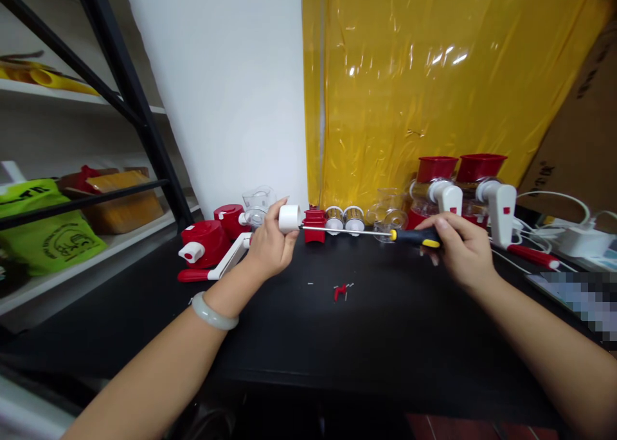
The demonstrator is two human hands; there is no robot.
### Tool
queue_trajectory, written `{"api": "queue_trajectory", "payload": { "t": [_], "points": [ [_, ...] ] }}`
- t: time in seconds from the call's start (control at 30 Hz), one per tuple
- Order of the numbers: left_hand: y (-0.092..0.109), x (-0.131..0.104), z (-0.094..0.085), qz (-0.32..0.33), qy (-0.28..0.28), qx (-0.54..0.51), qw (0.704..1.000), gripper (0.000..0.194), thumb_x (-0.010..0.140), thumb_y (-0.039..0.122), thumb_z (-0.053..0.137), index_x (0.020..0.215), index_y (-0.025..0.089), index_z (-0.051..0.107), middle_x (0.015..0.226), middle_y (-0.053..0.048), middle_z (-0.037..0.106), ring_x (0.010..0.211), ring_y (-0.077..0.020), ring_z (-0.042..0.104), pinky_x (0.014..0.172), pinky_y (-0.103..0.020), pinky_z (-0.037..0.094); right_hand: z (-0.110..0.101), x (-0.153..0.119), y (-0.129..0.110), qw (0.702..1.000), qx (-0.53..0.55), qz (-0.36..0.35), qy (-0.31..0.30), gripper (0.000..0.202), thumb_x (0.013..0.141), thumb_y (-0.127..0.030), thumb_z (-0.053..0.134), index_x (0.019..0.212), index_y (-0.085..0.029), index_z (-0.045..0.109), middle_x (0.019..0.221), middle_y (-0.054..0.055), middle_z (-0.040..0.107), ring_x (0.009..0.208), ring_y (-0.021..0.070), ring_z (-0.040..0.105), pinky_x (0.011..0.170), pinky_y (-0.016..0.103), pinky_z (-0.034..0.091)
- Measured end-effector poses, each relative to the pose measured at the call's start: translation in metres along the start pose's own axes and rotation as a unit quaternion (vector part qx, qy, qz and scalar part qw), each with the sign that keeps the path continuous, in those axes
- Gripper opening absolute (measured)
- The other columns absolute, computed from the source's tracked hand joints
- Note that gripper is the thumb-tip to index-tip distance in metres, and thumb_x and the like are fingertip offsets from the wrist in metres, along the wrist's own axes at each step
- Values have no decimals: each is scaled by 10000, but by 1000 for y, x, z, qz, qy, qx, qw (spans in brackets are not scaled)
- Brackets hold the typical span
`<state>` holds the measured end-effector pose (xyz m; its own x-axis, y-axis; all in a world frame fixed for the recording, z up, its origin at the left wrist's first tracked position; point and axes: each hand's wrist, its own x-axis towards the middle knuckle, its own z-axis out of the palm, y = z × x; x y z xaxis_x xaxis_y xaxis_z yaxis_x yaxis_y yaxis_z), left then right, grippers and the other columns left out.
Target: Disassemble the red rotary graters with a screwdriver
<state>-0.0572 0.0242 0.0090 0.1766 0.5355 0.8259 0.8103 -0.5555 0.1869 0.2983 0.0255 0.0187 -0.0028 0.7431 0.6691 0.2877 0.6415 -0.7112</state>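
My left hand (pixel 270 246) is closed round a white cylindrical plastic part (pixel 289 218), held above the black table. In my right hand (pixel 457 244) is a screwdriver (pixel 409 236) with a black and yellow handle. Its long shaft runs level to the left, and the tip meets the open end of the white part; whether it touches a screw inside is hidden. Below, on the table, lie a small red plastic piece (pixel 340 291) and several tiny screws (pixel 310 284). Behind the shaft stand a red plastic part (pixel 314 228) and two drum graters (pixel 344 220).
At the left are red housings (pixel 205 244) and a white crank with a red handle (pixel 193 275). Two assembled rotary graters (pixel 436 183) stand at the back right, near white cables and a power adapter (pixel 585 237). Shelves (pixel 135 231) flank the black table (pixel 385 343).
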Motion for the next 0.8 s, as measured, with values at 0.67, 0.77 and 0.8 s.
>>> {"api": "queue_trajectory", "payload": {
  "t": [0.67,0.77,0.8],
  "points": [
    [29,6,-4,-41,-144,-23,988,454,1004,347,310,1412,152,355,1076,-121,618,1037,-265,626,953,-429,481,5,14,18,997,-21,78,-9,342,855,-516,578,681,-228,637,406,-19,518,341,150,452,351,285,307],
    [29,6,-3,-78,-186,-39,979,484,1008,401,292,1418,152,355,970,-99,621,940,-259,644,900,-418,489,4,14,15,997,-53,62,-6,314,847,-490,579,683,-228,635,418,-20,521,358,152,458,375,291,325],
    [28,6,-3,-91,-195,-46,975,493,1008,416,288,1420,155,353,942,-91,618,907,-256,647,879,-415,492,4,14,15,997,-58,58,-3,306,844,-482,579,684,-227,635,423,-19,523,365,153,461,381,291,330]
  ]
}}
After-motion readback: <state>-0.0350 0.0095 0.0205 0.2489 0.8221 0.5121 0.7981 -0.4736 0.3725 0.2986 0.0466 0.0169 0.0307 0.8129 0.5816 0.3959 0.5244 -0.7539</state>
